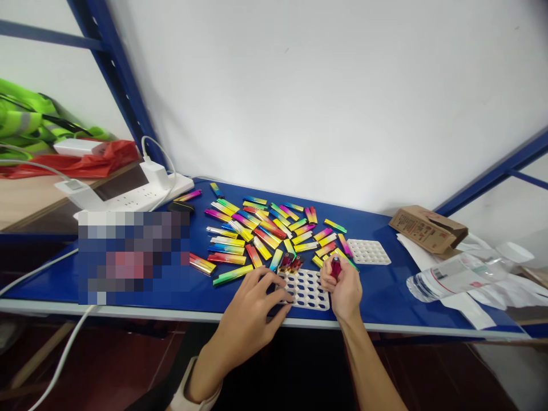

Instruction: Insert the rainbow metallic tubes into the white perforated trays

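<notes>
I inspected the bench (381,291) remotely through the head camera. The right hand (345,288) was closed in a fist around a dark red piece (336,266), its fingers wrapped tight about the sides. One capped end showed above the grip, and the long axis, heavily foreshortened, appeared to stand near upright.

The governing relation was as follows: the perforated white tray (315,307) lay just to the left of that fist, near the bench's front edge. The right hand, already bearing the piece, was at the tray's right side. Similar red pieces (296,262) stood at its far left corner, while most of the holes I could see held nothing.

The left hand (257,299) reached over the tray's left side with its fingers (279,295) spread and bent, the tips at the tray. I could not determine how firmly they pressed.

Beyond lay many loose gradient-coloured metallic cases (268,237) at mixed angles, with a second white tray (368,262) to their right.

Markings: the clear plastic bottle (488,264) carried a label with a barcode and red print; the cardboard box (428,229) bore reddish-brown lettering. Both were too blurred for me to read. I found no legible brand.
</notes>
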### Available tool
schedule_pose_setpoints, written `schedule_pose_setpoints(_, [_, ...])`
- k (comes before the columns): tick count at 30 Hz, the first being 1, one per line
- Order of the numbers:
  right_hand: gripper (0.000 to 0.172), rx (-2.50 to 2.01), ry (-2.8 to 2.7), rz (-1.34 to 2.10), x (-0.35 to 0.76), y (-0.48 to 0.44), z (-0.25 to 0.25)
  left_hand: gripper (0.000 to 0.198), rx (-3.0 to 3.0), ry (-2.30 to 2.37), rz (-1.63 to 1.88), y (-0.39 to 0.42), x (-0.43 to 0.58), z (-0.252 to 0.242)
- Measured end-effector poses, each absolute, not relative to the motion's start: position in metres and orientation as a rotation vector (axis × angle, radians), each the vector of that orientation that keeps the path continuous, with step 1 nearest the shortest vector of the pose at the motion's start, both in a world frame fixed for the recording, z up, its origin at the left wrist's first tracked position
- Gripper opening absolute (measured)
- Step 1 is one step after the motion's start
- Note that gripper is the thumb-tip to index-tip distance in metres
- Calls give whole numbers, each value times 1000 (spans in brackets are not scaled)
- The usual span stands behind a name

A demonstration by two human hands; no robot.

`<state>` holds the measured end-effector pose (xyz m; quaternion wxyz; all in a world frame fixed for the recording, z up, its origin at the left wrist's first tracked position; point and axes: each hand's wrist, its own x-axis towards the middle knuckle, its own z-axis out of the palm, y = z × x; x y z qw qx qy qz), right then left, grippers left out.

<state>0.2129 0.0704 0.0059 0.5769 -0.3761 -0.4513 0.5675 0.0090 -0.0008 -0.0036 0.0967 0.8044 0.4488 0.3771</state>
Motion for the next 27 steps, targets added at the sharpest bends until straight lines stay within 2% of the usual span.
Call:
schedule_pose_setpoints(5, [47,-886,-1096,1351,214,68,6,10,2385,1328,1106,-1,9,-3])
schedule_pose_setpoints(10, [45,-906,-1184,1261,212,66,9,10,2390,1318,1132,-1,9,-3])
schedule_pose_setpoints(12, [42,-925,-1262,1188,212,67,12,10,2394,1319,1128,-1,9,-4])
schedule_pose_setpoints(17, [22,-960,-1554,900,216,69,20,10,2396,1321,1123,-1,9,-4])
schedule_pose_setpoints(22, [20,-1024,-1755,706,225,70,24,9,2387,1314,1127,0,9,-4])
schedule_pose_setpoints(27, [20,-978,-1790,792,229,72,17,9,2384,1311,1125,0,10,-4])
